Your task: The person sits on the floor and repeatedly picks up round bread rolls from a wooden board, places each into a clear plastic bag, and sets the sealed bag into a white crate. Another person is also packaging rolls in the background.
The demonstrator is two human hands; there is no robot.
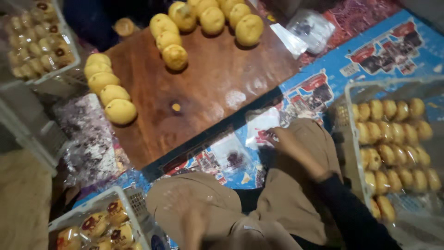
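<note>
**Right hand at the wrapper pile, buns waiting on the board**

The person sits on a printed blue floor mat (pixel 370 60) with knees drawn up. The right hand (pixel 289 143) reaches forward past the right knee and rests on a clear plastic wrapper (pixel 261 127) lying on the mat just below the near edge of the wooden board (pixel 199 92). Its fingers look loosely curled over the wrapper's edge, but blur hides whether they have pinched it. The left hand (pixel 192 227) sits low over the left knee, smeared by motion; I cannot tell if its fingers are wide, closed or holding anything.

On the board lie unwrapped yellow buns (pixel 113 95) in 2 loose groups, 1 down the left edge and 1 across the far end. A white crate (pixel 349 139) to the right holds rows of buns, touching each other. A second crate (pixel 132 206) near the left knee holds buns already in wrappers.

Risks, as I judge them: the thin wrappers lie overlapped, so a pinch could lift 2 at once or slip. The buns at the board's left edge overhang slightly and a nudge of the board could roll them onto the mat
</note>
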